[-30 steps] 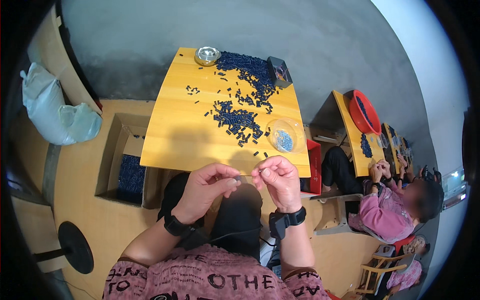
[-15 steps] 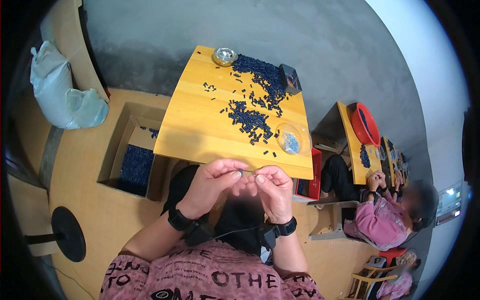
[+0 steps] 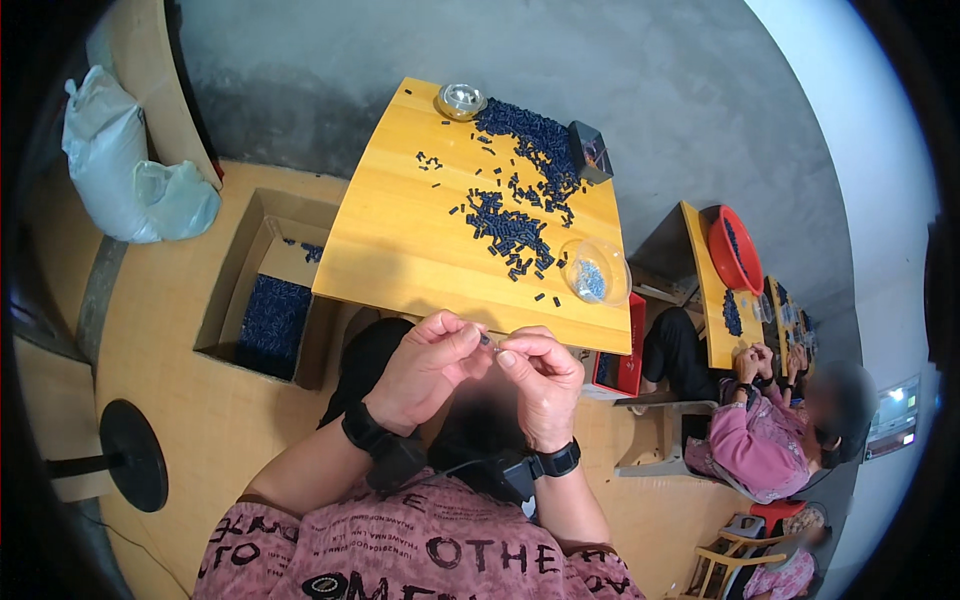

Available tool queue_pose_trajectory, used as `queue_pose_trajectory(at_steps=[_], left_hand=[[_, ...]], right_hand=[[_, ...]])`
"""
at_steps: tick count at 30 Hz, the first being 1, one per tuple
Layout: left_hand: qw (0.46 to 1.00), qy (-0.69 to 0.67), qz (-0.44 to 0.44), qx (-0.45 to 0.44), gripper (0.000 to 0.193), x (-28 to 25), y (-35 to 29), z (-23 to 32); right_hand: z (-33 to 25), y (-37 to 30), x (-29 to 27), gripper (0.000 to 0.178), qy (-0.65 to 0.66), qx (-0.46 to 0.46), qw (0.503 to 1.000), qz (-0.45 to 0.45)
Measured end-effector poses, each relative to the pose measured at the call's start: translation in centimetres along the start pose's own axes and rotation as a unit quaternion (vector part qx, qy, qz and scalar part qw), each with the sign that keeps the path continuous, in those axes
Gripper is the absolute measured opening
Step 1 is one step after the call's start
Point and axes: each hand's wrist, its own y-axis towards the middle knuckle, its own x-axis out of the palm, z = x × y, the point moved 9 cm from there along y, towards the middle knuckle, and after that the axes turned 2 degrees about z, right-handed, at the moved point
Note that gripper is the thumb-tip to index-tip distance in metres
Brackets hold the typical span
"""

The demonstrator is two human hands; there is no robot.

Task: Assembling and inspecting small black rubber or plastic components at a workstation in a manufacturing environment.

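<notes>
Head view: beyond both hands stands the square yellow wooden table, its near edge just past the fingertips. To the left of the left hand, on the floor, sits an open brown cardboard box part-filled with dark blue pieces. A heap of small dark blue cylindrical parts spreads over the far right half of the table, well ahead of the hands. A clear round plastic bowl holding a few blue bits stands at the table's near right corner, just ahead and to the right of the right hand.

The left hand comes up from the lower edge, forearm angled inward, a black band at the wrist; its fingers are curled and the thumb and forefinger are pinched together. The right hand mirrors it, also with a black wristband, fingers bent and tips drawn close. Between the two sets of fingertips, over the lap and just short of the table edge, is a tiny dark part, touched from both sides. Which hand bears its weight cannot be told.
</notes>
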Motion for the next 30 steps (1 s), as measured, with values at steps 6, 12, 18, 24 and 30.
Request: queue_pose_trajectory(at_steps=[6,12,18,24,30], left_hand=[[0.999,-0.03,-0.008,0.01,0.007,-0.2,0.1,-0.5],[1.0,-0.019,-0.007,0.0,0.007,-0.1,0.1,-1.0],[1.0,0.011,-0.016,0.008,0.006,-0.1,0.2,-0.8],[0.996,0.068,-0.013,0.053,0.007,0.1,0.0,0.6],[0.959,0.267,0.017,0.099,0.006,-0.4,-0.5,2.5]], right_hand=[[0.0,-0.1,-0.1,0.015,-0.024,-0.005,1.0,0.009],[0.2,-0.1,-0.4,0.014,-0.025,-0.023,0.999,0.011],[-1.1,-0.3,-0.3,0.013,-0.132,-0.091,0.987,0.02],[-2.6,-1.0,0.6,0.012,-0.271,-0.174,0.947,0.026],[-2.4,-0.6,1.1,0.01,-0.318,-0.176,0.931,-0.035]])
